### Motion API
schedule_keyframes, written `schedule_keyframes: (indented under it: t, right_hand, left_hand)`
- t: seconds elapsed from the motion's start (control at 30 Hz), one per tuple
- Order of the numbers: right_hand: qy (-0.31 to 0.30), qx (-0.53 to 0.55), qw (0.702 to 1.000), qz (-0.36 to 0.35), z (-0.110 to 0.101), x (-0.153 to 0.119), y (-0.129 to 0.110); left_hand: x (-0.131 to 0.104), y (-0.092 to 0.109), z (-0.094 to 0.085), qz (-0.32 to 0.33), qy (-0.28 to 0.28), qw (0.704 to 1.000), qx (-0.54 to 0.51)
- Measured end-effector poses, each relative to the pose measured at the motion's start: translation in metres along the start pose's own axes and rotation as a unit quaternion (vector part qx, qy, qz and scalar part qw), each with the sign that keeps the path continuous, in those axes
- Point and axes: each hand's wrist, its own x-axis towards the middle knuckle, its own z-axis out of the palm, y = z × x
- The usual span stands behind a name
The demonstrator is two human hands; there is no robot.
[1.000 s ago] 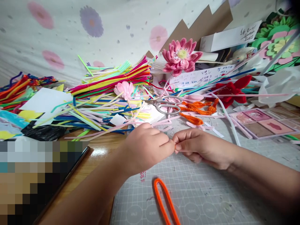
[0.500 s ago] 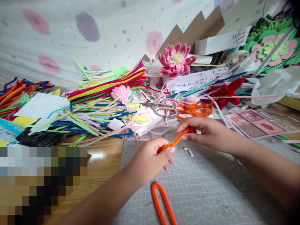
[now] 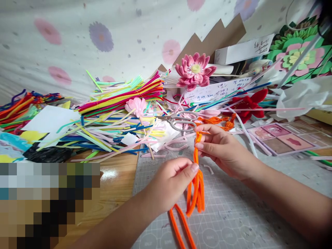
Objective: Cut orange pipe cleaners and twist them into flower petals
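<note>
The orange bundle [image 3: 199, 183] hangs upright between the hands, left hand [image 3: 169, 181] pinching its middle, right hand [image 3: 220, 147] pinching near its top. Below, the left hand hides the far end of an orange loop [image 3: 185, 225] on the mat [image 3: 233, 207]; scissors [image 3: 171, 121] lie beyond.
</note>
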Motion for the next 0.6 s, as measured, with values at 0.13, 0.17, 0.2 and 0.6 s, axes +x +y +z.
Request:
schedule_keyframes:
  t: [0.13,0.17,0.2,0.6]
  right_hand:
    - [-0.015,0.003,1.0,-0.001,0.003,-0.001,0.001]
    - [-0.018,0.003,1.0,-0.005,0.004,-0.002,0.001]
    - [-0.019,0.001,1.0,-0.008,0.005,-0.003,0.002]
    - [-0.017,-0.045,0.998,0.036,0.02,-0.009,0.0]
  left_hand:
    - [0.003,0.002,-0.002,0.028,0.06,0.998,0.023]
    - [0.003,0.002,-0.003,0.03,0.072,0.996,0.033]
    - [0.004,0.003,-0.003,0.031,0.081,0.995,0.04]
    - [0.006,0.006,-0.006,0.019,0.081,0.996,0.038]
